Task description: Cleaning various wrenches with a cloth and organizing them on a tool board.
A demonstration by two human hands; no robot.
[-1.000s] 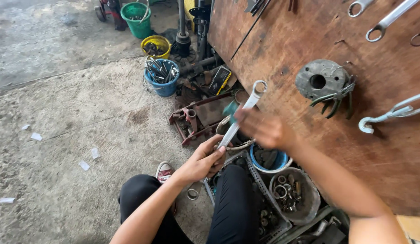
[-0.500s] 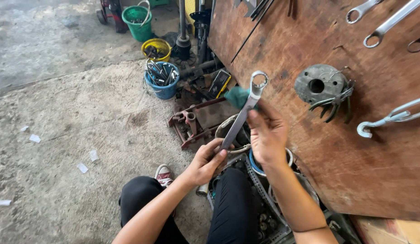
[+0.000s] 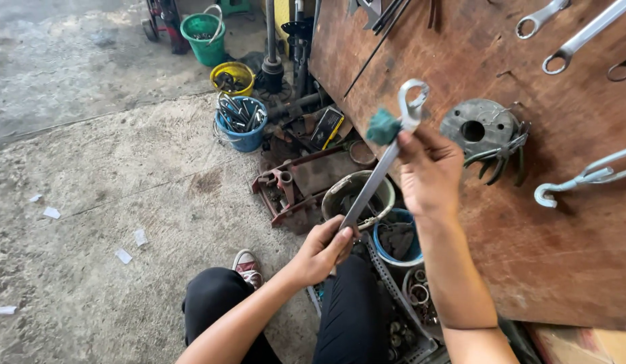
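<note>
A long silver wrench (image 3: 380, 172) slants up from lower left to upper right, its ring end (image 3: 413, 101) in front of the brown wooden tool board (image 3: 528, 256). My left hand (image 3: 323, 249) grips the wrench's lower end. My right hand (image 3: 429, 168) is closed on the shaft just below the ring end, with a small teal rag (image 3: 383, 127) pressed against the metal there. My legs in black trousers fill the bottom of the view, and one red shoe (image 3: 245, 264) shows.
Other wrenches (image 3: 582, 34) and a round grey metal part (image 3: 480, 128) hang on the board. On the concrete floor stand a blue bucket of tools (image 3: 240, 123), a yellow bucket (image 3: 232, 77), a green bucket (image 3: 204, 30), a red floor jack (image 3: 293, 185) and tubs of parts (image 3: 395, 236).
Both hands have lifted the wrench higher and turned it steeper, toward the board. My right hand with the teal rag has slid up to just under the ring end.
</note>
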